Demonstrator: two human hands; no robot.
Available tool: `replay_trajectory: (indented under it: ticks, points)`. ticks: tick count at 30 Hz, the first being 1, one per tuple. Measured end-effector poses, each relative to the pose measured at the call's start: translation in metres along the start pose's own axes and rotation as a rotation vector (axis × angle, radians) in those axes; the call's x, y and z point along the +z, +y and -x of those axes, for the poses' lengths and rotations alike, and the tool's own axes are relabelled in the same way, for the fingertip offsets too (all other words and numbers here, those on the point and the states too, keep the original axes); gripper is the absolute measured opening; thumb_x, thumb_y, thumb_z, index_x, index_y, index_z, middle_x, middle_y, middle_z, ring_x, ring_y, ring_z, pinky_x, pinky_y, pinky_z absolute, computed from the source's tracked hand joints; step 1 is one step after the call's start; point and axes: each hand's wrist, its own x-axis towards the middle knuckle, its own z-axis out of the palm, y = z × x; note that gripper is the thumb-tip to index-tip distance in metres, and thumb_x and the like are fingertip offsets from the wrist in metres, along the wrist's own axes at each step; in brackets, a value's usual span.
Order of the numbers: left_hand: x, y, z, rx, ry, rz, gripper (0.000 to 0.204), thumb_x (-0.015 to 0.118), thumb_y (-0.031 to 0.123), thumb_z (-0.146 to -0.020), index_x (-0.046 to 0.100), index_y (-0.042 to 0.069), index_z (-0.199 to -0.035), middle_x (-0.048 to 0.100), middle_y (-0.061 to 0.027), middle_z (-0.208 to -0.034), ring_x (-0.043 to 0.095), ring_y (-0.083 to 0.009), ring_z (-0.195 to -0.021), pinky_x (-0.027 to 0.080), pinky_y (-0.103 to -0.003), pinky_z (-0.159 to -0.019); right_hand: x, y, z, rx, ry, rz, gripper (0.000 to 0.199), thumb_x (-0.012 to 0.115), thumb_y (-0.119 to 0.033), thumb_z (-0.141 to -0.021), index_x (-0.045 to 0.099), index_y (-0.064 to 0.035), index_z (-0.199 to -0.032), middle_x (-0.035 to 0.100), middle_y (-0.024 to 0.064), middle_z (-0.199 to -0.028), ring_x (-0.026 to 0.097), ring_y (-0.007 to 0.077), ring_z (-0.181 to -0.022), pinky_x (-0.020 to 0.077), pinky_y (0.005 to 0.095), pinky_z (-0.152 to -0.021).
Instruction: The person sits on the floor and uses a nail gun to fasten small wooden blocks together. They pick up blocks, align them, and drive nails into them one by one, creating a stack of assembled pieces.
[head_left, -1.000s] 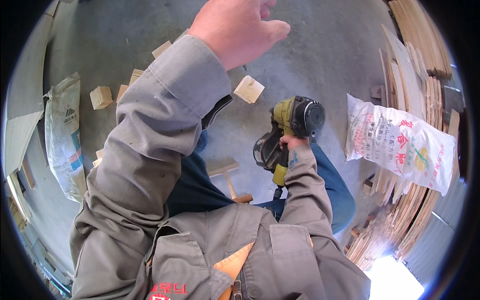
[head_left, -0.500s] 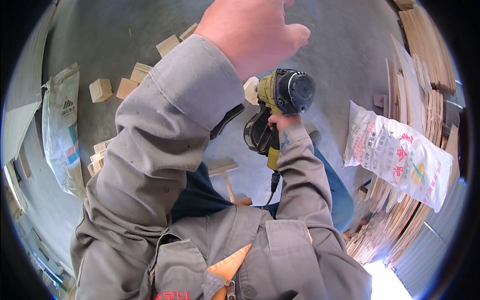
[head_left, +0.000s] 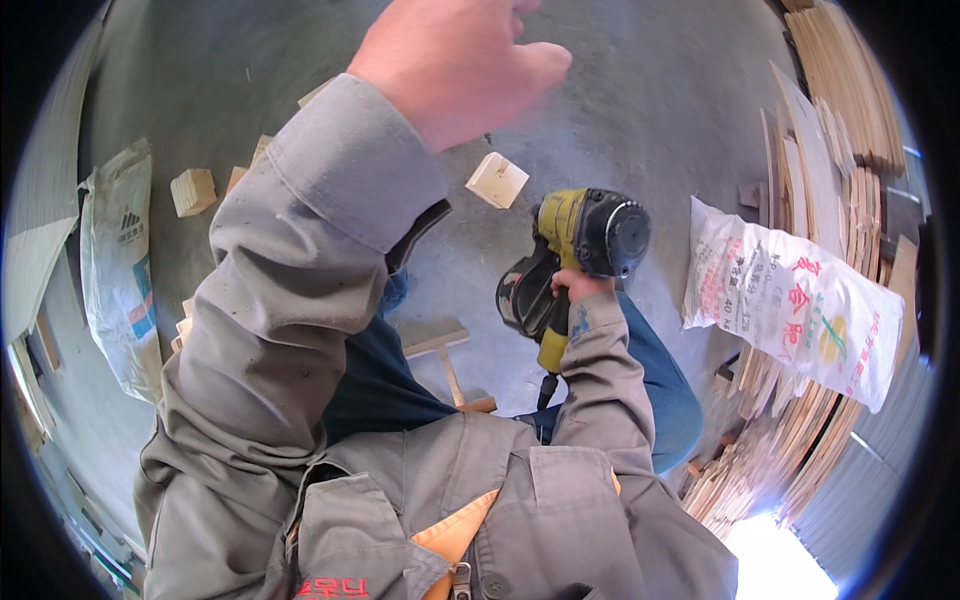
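Observation:
My right hand is wrapped round the handle of a yellow and black nail gun. Its round black cap faces up, and a black hose fitting leads down from the handle toward my lap. My left hand is raised at the top edge, with the thumb stretched out and most of the fingers cut off by the frame. Nothing shows in it. Between the hands, a pale wooden block lies on the concrete floor, apart from the nail gun.
More wooden blocks lie at the left, partly behind my left sleeve. A white sack is at far left; another white sack lies on stacked wood strips at right. A T-shaped wooden piece is near my legs.
The nail gun in my right hand has moved down and slightly right, uncovering the pale block. My left hand has shifted to the left, still raised.

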Motion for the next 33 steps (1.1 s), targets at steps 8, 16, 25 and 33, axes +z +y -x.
replay_trajectory:
  ticks: [8,16,25,33]
  points:
    - [0.035,0.008,-0.002,0.017,-0.112,-0.052,0.050,0.076,0.029,-0.084,0.066,-0.004,-0.121,0.072,-0.0148,-0.102,0.070,-0.0209,-0.087,0.055,-0.033,-0.080,-0.004,0.106,0.014,0.445,0.099,-0.090,0.010,0.071,0.002,-0.068,0.065,0.0047,-0.075,0.067,0.0140,-0.064,0.064,0.0245,-0.050,0.0510,0.0370,-0.046]
    - [0.074,-0.021,-0.002,-0.044,-0.238,-0.306,0.050,0.072,0.033,-0.084,0.066,0.000,-0.122,0.071,-0.0155,-0.107,0.068,-0.0299,-0.100,0.054,-0.039,-0.087,0.003,0.116,0.006,0.582,0.138,-0.061,0.005,0.071,-0.001,-0.075,0.067,0.0020,-0.074,0.068,0.0114,-0.066,0.064,0.0219,-0.053,0.0519,0.0346,-0.048]
    - [0.178,-0.089,0.034,-0.217,-0.559,-0.552,0.052,0.072,0.037,-0.083,0.065,0.005,-0.123,0.070,-0.0159,-0.113,0.065,-0.0328,-0.111,0.051,-0.041,-0.095,0.013,0.144,-0.010,0.268,0.084,0.366,0.032,0.074,-0.020,-0.075,0.073,-0.0042,-0.103,0.075,0.0171,-0.101,0.072,0.0291,-0.098,0.0559,0.0356,-0.088]
    - [0.265,-0.133,0.082,-0.347,-0.597,-0.635,0.069,0.079,0.043,-0.078,0.057,0.006,-0.132,0.058,-0.0164,-0.134,0.058,-0.0324,-0.124,0.051,-0.044,-0.098,-0.002,0.112,0.004,0.418,0.101,0.255,0.038,0.075,-0.021,-0.072,0.073,-0.0044,-0.106,0.074,0.0183,-0.108,0.071,0.0301,-0.106,0.0546,0.0348,-0.092]
